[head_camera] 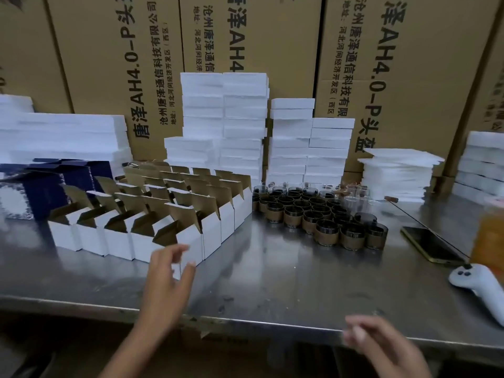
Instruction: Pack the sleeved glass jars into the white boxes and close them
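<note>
The steel table [272,282] carries rows of open white boxes [152,219] at ten o'clock, clustered sleeved glass jars [313,214] at one, stacked closed white boxes [245,126] at twelve, a phone [428,245] at three and a white controller [480,287] at four.

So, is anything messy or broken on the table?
Nothing looks broken or spilled. The white boxes stand open in tidy rows and the sleeved jars sit upright together. Only a phone and a white controller on the right seem unrelated.

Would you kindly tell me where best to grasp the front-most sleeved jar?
I'd grip the front-most sleeved jar around its brown sleeve, coming from the near side with the right hand: it stands upright, near face free, neighbouring jars crowding beside and behind.
</note>
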`<move>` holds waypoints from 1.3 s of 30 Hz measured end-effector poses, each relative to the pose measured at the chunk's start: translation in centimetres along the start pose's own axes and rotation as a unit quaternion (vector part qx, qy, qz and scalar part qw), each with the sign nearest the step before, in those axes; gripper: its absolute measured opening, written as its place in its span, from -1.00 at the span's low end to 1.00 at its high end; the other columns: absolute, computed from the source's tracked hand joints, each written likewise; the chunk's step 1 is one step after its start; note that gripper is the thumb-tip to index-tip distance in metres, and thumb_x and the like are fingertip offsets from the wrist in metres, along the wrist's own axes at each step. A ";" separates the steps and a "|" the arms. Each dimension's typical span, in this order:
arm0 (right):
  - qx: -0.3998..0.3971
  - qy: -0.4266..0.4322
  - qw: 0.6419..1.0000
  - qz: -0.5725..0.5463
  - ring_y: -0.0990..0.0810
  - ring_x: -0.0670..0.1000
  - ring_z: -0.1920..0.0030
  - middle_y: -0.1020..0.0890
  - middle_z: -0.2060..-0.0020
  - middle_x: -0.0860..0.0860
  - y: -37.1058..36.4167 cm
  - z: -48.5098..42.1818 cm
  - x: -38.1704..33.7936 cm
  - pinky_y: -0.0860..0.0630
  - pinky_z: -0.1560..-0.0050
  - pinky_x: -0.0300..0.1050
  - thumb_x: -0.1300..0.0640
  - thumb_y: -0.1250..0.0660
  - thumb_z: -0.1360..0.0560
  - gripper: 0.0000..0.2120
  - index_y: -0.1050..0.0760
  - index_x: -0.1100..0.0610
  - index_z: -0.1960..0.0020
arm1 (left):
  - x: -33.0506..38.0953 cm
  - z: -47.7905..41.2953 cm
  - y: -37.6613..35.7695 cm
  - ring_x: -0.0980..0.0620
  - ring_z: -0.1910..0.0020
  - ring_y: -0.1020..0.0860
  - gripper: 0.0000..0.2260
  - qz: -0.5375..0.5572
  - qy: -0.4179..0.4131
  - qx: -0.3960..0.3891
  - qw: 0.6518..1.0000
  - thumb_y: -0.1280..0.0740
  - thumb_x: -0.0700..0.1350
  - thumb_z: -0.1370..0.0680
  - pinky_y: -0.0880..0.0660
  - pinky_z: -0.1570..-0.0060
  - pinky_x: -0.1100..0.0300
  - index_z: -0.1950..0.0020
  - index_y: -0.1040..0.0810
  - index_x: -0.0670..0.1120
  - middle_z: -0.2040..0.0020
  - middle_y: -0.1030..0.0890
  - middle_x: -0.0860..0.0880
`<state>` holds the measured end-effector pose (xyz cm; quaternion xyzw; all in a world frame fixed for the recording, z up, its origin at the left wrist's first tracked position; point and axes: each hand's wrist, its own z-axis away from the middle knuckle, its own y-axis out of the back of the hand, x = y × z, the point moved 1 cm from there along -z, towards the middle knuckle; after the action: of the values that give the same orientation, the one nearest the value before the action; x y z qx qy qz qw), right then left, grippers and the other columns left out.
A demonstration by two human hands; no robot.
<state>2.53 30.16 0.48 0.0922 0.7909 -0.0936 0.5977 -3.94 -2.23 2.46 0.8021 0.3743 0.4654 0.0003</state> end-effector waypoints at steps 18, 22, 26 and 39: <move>-0.105 0.039 0.993 0.035 -0.58 -0.04 0.20 -0.61 0.24 0.04 -8.1 -6.6 -1.1 -0.49 0.15 -0.36 0.35 -0.28 -0.50 -0.80 -0.55 0.08 0.13 | -1.1 -1.9 -2.0 -0.31 -0.13 -0.41 -0.79 -0.298 -0.160 -0.009 0.941 -0.56 -0.16 -0.29 -0.42 0.01 -0.19 0.14 -0.63 -0.08 -0.12 -0.50 -0.28; -0.144 0.054 0.981 0.120 -0.50 -0.09 0.04 -0.54 0.07 -0.05 -9.7 -7.5 0.3 -0.39 0.11 -0.49 0.28 -0.41 -0.43 -0.70 -0.46 -0.05 -0.02 | 2.6 -1.2 -5.8 -0.17 -0.18 -0.35 -0.85 -0.253 -0.204 -0.043 0.945 -0.49 0.00 -0.38 -0.30 -0.12 -0.10 0.12 -0.61 0.01 -0.14 -0.48 -0.15; -0.188 0.023 0.968 0.164 -0.38 -0.14 -0.20 -0.38 -0.23 -0.08 -9.8 -8.9 2.2 -0.37 0.00 -0.42 0.17 -0.53 -0.33 -0.25 -0.23 -0.02 -0.40 | 5.6 -0.6 -10.7 0.01 -0.20 -0.22 -0.78 -0.200 -0.210 -0.075 0.954 -0.30 0.17 -0.49 -0.09 -0.15 0.12 -0.07 -0.55 0.12 -0.15 -0.38 0.02; -0.186 -0.009 0.979 0.082 -0.50 -0.40 -0.05 -0.47 -0.22 -0.14 -6.2 -15.1 6.0 -0.48 0.10 -0.44 0.20 -0.57 -0.28 -0.23 -0.24 -0.08 -0.34 | 4.6 -1.3 -16.4 0.17 -0.23 -0.18 -0.70 -0.037 -0.163 -0.124 0.978 -0.40 0.05 -0.46 -0.24 -0.15 0.27 -0.16 -0.46 0.12 -0.25 -0.19 0.06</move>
<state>-14.67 28.29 -0.99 0.0433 0.7789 0.1034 0.6171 -13.48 11.89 0.90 0.8465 0.3382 0.3706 0.1779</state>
